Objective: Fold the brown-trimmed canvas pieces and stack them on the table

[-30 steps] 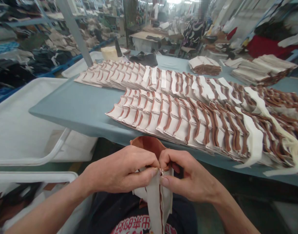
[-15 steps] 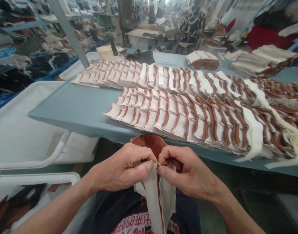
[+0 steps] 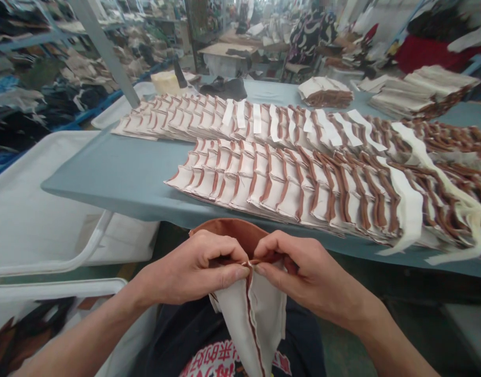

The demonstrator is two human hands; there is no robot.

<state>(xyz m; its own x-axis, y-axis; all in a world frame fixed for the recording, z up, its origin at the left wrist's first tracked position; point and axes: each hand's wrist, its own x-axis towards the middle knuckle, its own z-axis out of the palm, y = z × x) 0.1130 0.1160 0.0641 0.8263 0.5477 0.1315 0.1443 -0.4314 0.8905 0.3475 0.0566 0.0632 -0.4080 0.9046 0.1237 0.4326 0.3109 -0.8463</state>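
Note:
Both hands work close to my body on one sewn brown leather piece (image 3: 268, 303) with an off-white backing. My left hand (image 3: 207, 267) pinches its top edge just left of a seam, thumb in front and fingers behind. On the other side of that seam, my right hand (image 3: 299, 267) pinches the same edge. The thumbs almost meet. Below them the seam runs down with raised brown edges, and the backing spreads to either side. A curved brown part (image 3: 228, 230) of the piece shows behind the hands. The fingertips are partly hidden by the leather.
A blue-grey table (image 3: 102, 173) ahead bears two long rows of overlapping similar pieces (image 3: 260, 178), with white strips (image 3: 405, 199) on them. More stacks (image 3: 327, 91) lie at the back. White bins (image 3: 36, 209) stand left. A person in patterned clothing (image 3: 311, 34) is far off.
The leather piece has opened wider around the seam, with more of its brown far side showing. My hands keep their pinch at the top edge. The view has shifted slightly.

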